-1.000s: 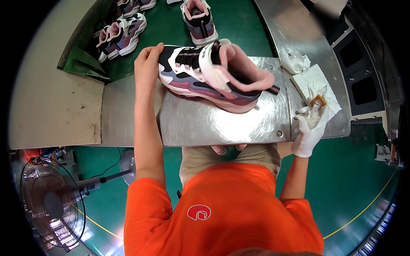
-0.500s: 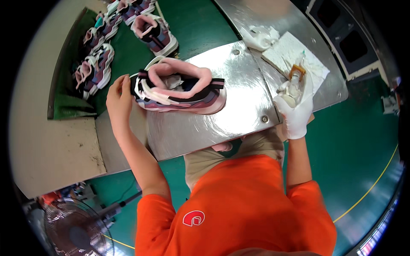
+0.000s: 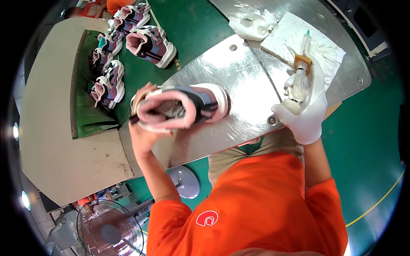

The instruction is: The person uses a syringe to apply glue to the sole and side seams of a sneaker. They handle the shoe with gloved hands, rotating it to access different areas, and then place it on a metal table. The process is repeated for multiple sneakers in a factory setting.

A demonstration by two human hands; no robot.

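My left hand (image 3: 143, 138), bare, is closed around the left end of a pink, purple and black sneaker (image 3: 204, 102). The shoe is tilted above the metal work surface, its pink padded opening uppermost and white sole to the right. Crumpled grey paper (image 3: 174, 110) shows inside the opening. My right hand (image 3: 305, 121), in a white glove, grips a clear syringe (image 3: 301, 79) with an amber finger flange and a teal tip. The tip points away from me, over a white cloth pad (image 3: 282, 36). Some right fingers are hidden behind the syringe.
A metal plate (image 3: 247, 77) lies under the shoe. Beyond it, a green conveyor (image 3: 192, 30) carries another sneaker (image 3: 151, 46), with several more along the left guard. A crumpled white cloth (image 3: 252, 25) lies beside the pad. A fan (image 3: 109, 232) stands at lower left.
My left hand has gone from beside the sneaker's end to gripping it. The shoe has tilted up and turned. My right hand still holds the syringe.
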